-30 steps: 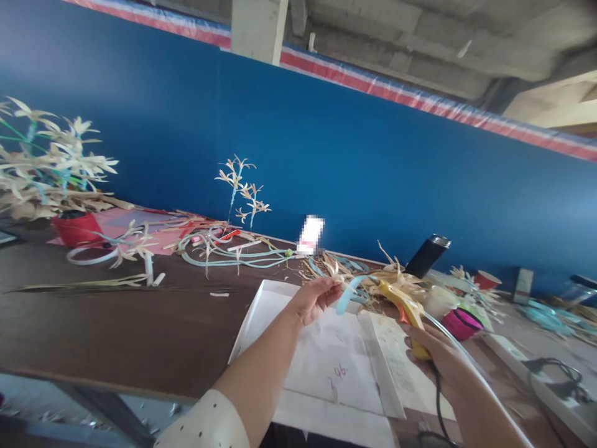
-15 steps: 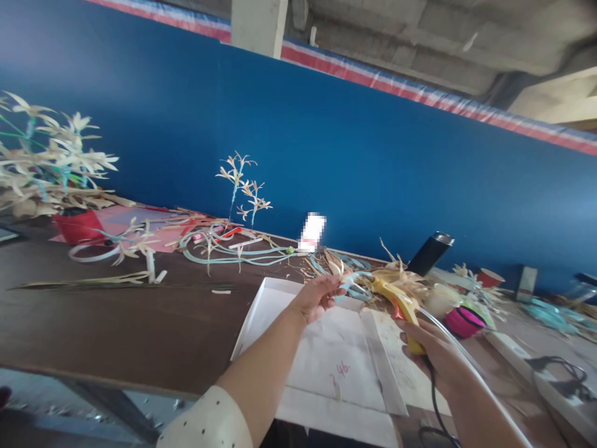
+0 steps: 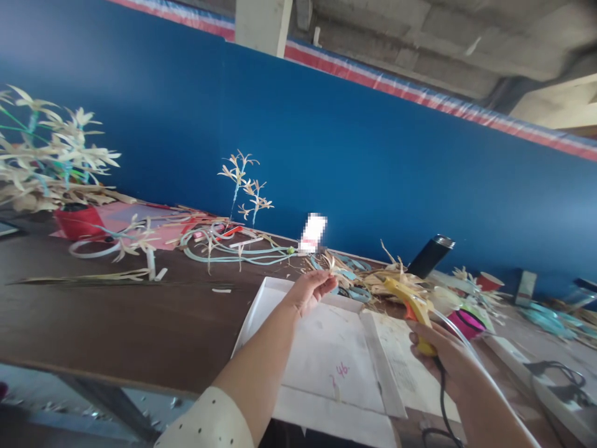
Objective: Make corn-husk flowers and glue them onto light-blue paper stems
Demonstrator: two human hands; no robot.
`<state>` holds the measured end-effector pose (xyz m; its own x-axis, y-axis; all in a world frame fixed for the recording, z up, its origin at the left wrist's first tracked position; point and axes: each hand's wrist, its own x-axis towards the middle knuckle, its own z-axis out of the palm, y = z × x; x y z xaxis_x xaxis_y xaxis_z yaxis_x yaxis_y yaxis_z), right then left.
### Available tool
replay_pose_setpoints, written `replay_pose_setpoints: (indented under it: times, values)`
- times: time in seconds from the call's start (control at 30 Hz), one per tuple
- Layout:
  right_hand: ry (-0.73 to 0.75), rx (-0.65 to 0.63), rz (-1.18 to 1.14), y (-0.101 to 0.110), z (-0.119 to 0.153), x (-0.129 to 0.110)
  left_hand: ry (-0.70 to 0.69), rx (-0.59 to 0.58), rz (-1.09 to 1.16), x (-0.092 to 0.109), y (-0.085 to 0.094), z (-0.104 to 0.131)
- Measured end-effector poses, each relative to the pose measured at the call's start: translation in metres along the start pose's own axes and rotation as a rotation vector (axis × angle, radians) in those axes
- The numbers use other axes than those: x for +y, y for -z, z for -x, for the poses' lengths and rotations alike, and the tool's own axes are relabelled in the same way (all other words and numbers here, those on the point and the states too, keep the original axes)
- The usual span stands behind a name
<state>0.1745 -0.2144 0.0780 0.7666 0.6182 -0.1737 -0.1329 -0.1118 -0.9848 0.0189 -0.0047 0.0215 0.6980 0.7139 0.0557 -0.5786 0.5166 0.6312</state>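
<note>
My left hand (image 3: pixel 311 291) is closed over the back edge of a white box lid (image 3: pixel 326 348), pinching a small pale husk flower (image 3: pixel 331 266) between thumb and fingertips. My right hand (image 3: pixel 436 348) is wrapped round the handle of a yellow glue gun (image 3: pixel 405 298) with an orange trigger. The gun's nozzle points left toward my left hand, with a gap between them. A black cord hangs from the gun's handle. A pale tube (image 3: pixel 454 330) runs past my right hand. Red handwriting marks the lid.
Dried husks (image 3: pixel 382 279), a black bottle (image 3: pixel 431 255) and a pink roll (image 3: pixel 465 323) lie behind and right. A power strip (image 3: pixel 522 367) is at the right. Looped pale-blue tubing (image 3: pixel 233 256), a red pot (image 3: pixel 79 224) and husk flowers (image 3: pixel 74 149) are left.
My right hand has drawn the glue gun to the right, away from my left hand. My left hand has shifted slightly left with the flower.
</note>
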Motion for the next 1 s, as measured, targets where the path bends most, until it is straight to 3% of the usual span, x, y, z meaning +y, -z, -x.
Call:
replay_pose_setpoints:
  times: [0.17,0.33,0.4,0.53,0.8,1.0]
  values:
    - [0.033,0.134,0.009,0.018,-0.008,-0.007,-0.133,0.354,-0.343,0.005,0.014,-0.012]
    - [0.060,0.195,0.023,0.030,-0.015,-0.006,-0.281,0.476,-0.517,0.011,0.015,-0.012]
    - [0.057,0.197,0.026,0.032,-0.017,-0.004,-0.247,0.449,-0.453,0.013,0.011,-0.010]
    - [0.076,0.121,0.027,0.026,-0.021,-0.003,-0.144,0.288,-0.235,0.015,0.006,-0.006]
    - [0.106,0.032,-0.067,-0.010,-0.022,-0.015,-0.036,0.114,0.099,0.007,-0.001,0.000]
    - [0.039,-0.105,-0.129,-0.036,-0.019,-0.017,0.071,-0.014,-0.096,-0.006,-0.013,0.008]
